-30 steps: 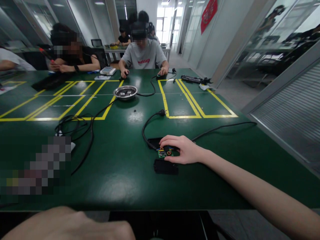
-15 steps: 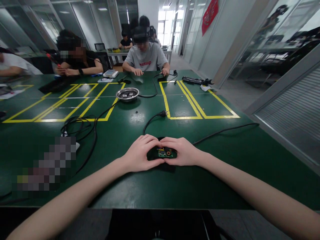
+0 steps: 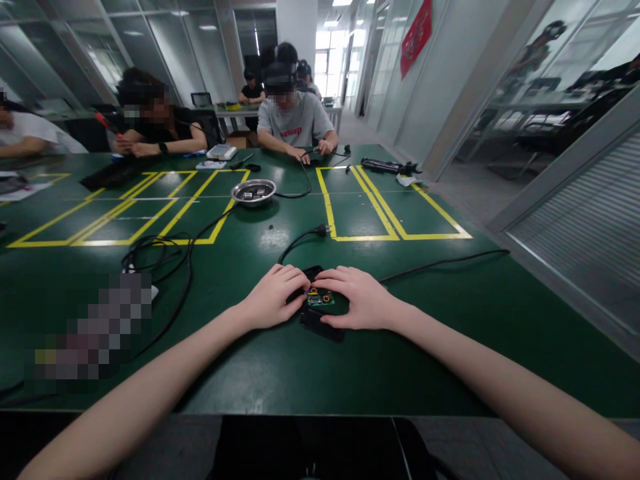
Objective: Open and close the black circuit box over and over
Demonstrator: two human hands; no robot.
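Left hand (image 3: pixel 275 297): at the board's left end, fingers bent toward the thumb; can't tell on my feed if they pinch anything.
Right hand (image 3: pixel 367 300): arched round the right side, fingers spread well apart from thumb, tips close to the left fingertips.
Circuit board (image 3: pixel 320 299): green, between both hands, I see two copper coils (image 3: pixel 327 299) up.
Black housing (image 3: pixel 314 271): just behind the board, partly hidden by fingers.
Black cover (image 3: pixel 316 323): on tabletop (image 3: pixel 250 380), just in front of the board; right thumb over it, contact unclear to me.
Plug (image 3: pixel 321 231): beyond the hands, cable down to the left one.
Steel bowl (image 3: pixel 254 203): farther off, metal parts inside.
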